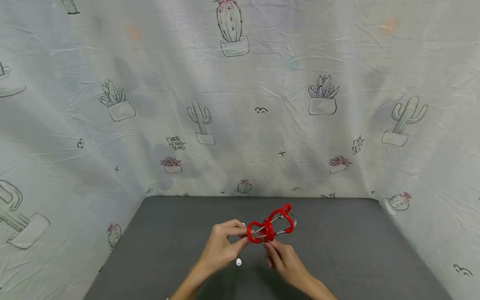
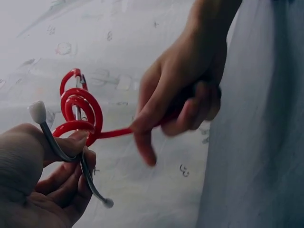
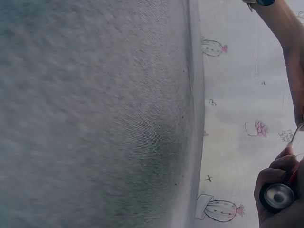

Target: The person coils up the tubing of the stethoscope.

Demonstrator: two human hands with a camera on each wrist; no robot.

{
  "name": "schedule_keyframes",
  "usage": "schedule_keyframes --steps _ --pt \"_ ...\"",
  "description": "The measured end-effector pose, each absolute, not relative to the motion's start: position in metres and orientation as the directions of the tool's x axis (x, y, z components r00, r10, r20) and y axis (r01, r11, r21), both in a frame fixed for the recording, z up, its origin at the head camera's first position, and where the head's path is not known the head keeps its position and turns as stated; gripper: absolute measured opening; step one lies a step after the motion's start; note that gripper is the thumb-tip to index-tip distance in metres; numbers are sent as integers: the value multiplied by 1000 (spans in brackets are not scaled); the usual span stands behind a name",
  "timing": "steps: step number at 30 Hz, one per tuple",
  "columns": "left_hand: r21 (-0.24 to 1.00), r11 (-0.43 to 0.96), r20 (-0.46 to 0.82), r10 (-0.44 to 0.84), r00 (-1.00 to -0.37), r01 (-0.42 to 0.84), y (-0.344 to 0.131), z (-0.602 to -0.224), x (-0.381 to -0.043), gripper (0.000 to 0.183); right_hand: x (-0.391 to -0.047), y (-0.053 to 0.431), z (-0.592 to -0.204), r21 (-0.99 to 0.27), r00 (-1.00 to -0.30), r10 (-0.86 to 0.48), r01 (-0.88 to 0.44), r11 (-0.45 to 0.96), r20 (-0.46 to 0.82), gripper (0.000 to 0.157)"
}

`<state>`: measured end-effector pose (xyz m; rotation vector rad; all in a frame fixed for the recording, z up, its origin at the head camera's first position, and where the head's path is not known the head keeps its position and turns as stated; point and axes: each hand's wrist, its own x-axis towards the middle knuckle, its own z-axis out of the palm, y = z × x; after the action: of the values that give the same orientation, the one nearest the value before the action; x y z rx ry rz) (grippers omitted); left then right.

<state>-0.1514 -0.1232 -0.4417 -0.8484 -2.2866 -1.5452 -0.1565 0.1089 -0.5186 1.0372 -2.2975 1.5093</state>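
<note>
A stethoscope with red tubing (image 1: 268, 230) is held up over the table, its tube wound in coils around the metal ear tubes (image 1: 279, 231). My left hand (image 1: 223, 246) pinches it near the earpiece end between thumb and fingers. White ear tips (image 2: 38, 112) stick out on either side of that grip in the left wrist view. From the coils a straight length of tubing runs to my right hand (image 1: 286, 262), whose fingers curl round it. In the right wrist view, the round metal chest piece (image 3: 278, 195) shows within the right hand's grasp.
The grey tabletop (image 1: 168, 233) spreads below both hands. Behind and at the sides hangs a pale cloth (image 1: 270, 137) printed with cacti and potted plants. It meets the table's back edge.
</note>
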Motion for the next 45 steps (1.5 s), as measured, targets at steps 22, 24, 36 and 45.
schedule_keyframes --steps 22,24,36,45 --pt "798 458 366 148 -919 392 -129 -435 -154 19 -117 128 -473 -330 -662 -472 -723 607 582 12" --pt "802 455 363 142 -921 386 -129 -434 -154 19 -116 130 -470 -259 -620 -475 -738 623 624 21" --pt "810 452 363 113 -925 373 -134 -437 -157 21 -105 135 -464 -129 -529 -499 -764 632 686 48" --pt "792 486 371 96 -924 369 -137 -433 -158 20 -105 144 -451 -157 -567 -500 -749 643 655 49"
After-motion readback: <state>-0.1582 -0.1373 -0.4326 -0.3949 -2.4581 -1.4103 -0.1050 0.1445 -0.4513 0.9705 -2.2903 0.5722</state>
